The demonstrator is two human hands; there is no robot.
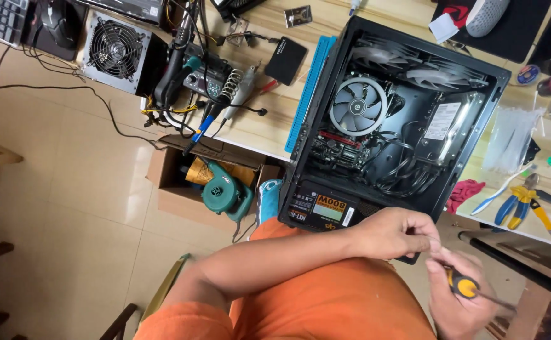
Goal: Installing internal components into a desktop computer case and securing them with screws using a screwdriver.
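Wooden worktable [269, 119] spans the top of the view, tiled floor below it. Biggest thing on the table is the open black computer case [392, 119], lying on its side with its near corner hanging past the table edge; inside, a round cooler fan [358, 106], cable bundles and a power supply block [318, 209] at the near end. Person in an orange shirt [326, 302] is seated close to it. Cardboard box [187, 182] on the floor under the table edge, teal blower [223, 194] in it. Grey power supply with a grille fan [116, 49] at far left of the table, soldering station [203, 79] and cables beside it, blue strip [311, 91] along the case's left side. Left forearm crosses the body horizontally, elbow low left, wrist at the case's near corner; left hand [392, 233] is curled, fingers bunched and pinching at the upper end of a screwdriver [463, 286], what exactly sits between the fingertips too small to tell. Right hand [458, 302] sits lower right, just below the left one, palm up-ish, fingers wrapped around the screwdriver's black and orange handle, thin shaft sticking out to the right. Both hands close together, in front of the case corner over the lap. Blue-yellow pliers [520, 204] and red cloth [464, 191] on the table right of the case.
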